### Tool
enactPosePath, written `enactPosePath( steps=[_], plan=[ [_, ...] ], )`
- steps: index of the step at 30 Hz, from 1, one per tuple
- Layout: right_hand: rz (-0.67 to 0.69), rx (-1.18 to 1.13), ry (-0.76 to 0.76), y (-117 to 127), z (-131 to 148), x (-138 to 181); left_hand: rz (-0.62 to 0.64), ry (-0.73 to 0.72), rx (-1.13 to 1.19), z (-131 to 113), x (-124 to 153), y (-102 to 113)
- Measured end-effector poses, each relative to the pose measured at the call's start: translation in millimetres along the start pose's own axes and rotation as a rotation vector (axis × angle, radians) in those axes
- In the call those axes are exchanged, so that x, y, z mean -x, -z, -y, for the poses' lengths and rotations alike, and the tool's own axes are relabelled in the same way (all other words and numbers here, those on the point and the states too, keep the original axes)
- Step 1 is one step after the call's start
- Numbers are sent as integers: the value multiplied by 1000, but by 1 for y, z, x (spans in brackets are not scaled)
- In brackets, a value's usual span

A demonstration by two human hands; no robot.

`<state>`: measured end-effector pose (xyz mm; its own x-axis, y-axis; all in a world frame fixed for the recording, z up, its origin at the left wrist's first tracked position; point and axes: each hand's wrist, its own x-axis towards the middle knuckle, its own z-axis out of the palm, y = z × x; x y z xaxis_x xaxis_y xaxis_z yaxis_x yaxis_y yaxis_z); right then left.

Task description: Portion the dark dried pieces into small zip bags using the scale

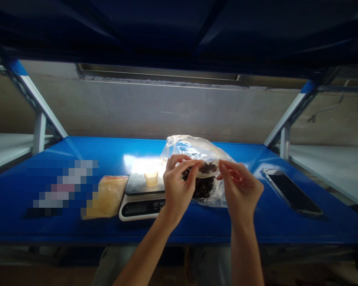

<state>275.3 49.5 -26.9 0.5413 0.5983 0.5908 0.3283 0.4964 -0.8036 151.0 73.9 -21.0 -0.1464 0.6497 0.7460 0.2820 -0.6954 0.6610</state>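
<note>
My left hand (179,184) and my right hand (241,184) face each other, each closed in a pinch between thumb and forefinger. Between them they hold the top edge of a small clear plastic bag (209,168) with dark bits inside. Behind and below it lies a large clear plastic bag (193,145) containing dark dried pieces (203,188), partly covered by my hands. Left of my left hand, a digital kitchen scale (139,209) carries a small translucent cup (151,179) on its plate. My left hand hides the scale's right end.
A stack of flat zip bags (111,192) with a red line along the top lies left of the scale. Farther left is a blurred-out item (62,186). A smartphone (292,192) rests at the right of the blue table (197,230). A dark shelf (179,35) overhangs the table.
</note>
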Motion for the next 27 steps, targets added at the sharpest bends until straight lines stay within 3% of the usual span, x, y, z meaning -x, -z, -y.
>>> enactPosePath(
  steps=[4,12,16,23,27],
  plan=[
    [-110,10,-40,0,-3,-1,-71,20,37,0,-1,1],
    [-57,-54,-68,-1,-3,-2,94,143,117,-3,-1,0],
    [0,-41,-72,-1,-2,-2,112,141,133,-3,-1,1],
    [-13,-72,-127,4,-5,-5,172,103,97,-3,-1,0],
    [12,-60,-122,7,-5,-6,103,109,85,-1,-1,-1]
  ],
)
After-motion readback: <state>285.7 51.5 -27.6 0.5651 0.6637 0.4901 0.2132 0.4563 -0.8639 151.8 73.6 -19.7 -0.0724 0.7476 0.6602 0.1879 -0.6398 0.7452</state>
